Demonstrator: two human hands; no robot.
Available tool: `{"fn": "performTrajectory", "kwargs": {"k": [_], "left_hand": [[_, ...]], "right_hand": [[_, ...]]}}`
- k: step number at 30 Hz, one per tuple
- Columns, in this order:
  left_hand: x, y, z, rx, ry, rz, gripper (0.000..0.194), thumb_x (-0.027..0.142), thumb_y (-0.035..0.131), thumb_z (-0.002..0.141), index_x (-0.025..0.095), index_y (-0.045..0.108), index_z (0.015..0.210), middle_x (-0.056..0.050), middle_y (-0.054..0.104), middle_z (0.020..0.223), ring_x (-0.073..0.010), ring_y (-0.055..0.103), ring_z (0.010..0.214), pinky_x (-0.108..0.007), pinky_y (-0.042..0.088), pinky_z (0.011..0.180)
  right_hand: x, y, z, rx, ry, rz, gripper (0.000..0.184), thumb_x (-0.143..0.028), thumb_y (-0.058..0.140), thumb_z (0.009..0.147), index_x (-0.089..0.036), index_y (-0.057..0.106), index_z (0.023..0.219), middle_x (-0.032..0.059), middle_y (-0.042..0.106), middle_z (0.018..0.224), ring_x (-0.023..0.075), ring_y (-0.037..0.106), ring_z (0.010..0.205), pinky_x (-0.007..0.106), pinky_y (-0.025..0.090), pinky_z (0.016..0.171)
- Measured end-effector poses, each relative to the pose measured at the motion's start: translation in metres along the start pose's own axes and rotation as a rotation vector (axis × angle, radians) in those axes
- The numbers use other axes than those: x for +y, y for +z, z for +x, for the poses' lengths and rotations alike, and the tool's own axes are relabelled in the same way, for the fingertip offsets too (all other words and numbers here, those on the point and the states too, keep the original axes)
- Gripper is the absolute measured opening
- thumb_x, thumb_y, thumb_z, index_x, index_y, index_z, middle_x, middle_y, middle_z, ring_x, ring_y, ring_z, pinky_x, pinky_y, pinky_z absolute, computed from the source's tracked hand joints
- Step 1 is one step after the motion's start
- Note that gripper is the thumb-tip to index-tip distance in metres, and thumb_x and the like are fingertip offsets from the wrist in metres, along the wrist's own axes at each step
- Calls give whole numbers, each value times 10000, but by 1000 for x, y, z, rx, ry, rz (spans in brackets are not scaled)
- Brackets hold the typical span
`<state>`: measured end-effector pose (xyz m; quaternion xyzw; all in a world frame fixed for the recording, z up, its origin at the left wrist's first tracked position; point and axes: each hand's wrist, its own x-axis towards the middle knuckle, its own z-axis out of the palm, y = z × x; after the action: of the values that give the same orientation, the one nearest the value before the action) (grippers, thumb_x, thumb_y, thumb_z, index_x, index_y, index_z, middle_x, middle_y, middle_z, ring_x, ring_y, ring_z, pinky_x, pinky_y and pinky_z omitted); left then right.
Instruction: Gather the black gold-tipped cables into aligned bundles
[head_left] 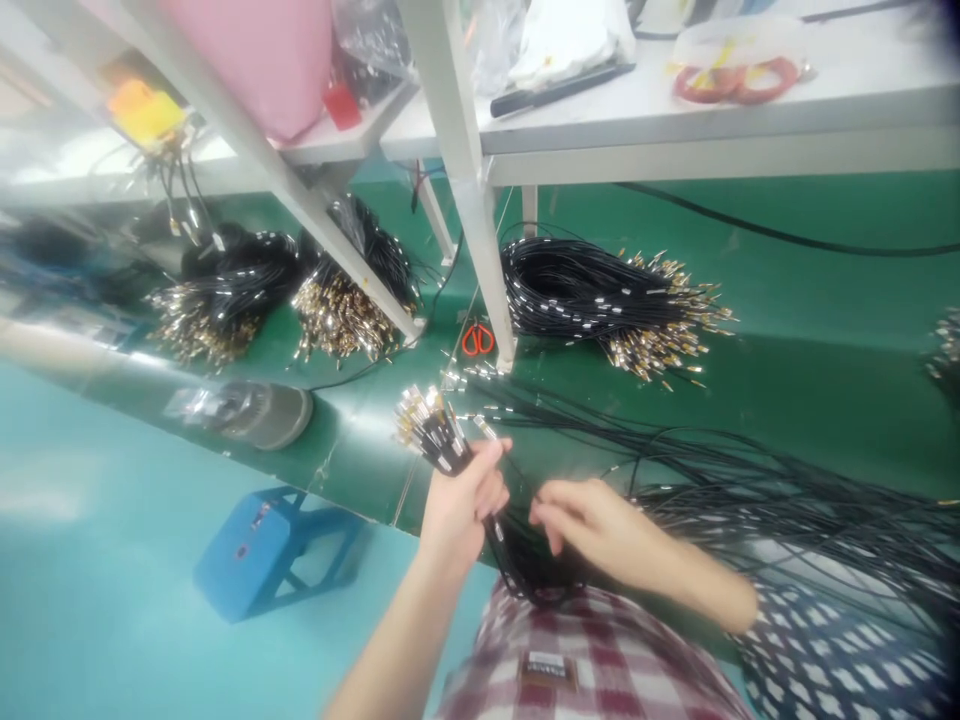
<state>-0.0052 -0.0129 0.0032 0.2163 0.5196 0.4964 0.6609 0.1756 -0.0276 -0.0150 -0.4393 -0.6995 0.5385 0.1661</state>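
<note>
My left hand (463, 500) is closed round a bundle of black cables (442, 440), whose metal-tipped ends fan out above the fist. Between its thumb and forefinger, one cable end with a white label (486, 428) sticks up apart from the bundle. To its right, my right hand (577, 515) has its thumb and fingertips pinched on a thin black cable. The lengths of the held bundle hang down in a loop (532, 570) by the checked apron (600, 650). Loose black cables (675, 450) spread over the green bench at right, their labelled ends near the left hand.
Behind lie tied cable bundles (585, 290), more cable heaps (352, 300) and orange-handled scissors (478, 340). White shelf posts (472, 200) rise from the bench. A roll of tape-like material (277, 415) lies near the edge; a blue stool (247, 555) stands on the floor.
</note>
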Motion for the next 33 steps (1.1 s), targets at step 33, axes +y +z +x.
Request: {"fn": "performTrajectory", "kwargs": {"k": [33], "left_hand": [[4, -19, 26, 48, -77, -77, 321, 283, 773, 724, 141, 613, 963, 127, 275, 443, -34, 248, 379, -200, 244, 428]], "right_hand": [[74, -22, 77, 482, 53, 112, 200, -409, 573, 846, -209, 572, 856, 7, 605, 809, 112, 492, 606, 274, 412, 616]]}}
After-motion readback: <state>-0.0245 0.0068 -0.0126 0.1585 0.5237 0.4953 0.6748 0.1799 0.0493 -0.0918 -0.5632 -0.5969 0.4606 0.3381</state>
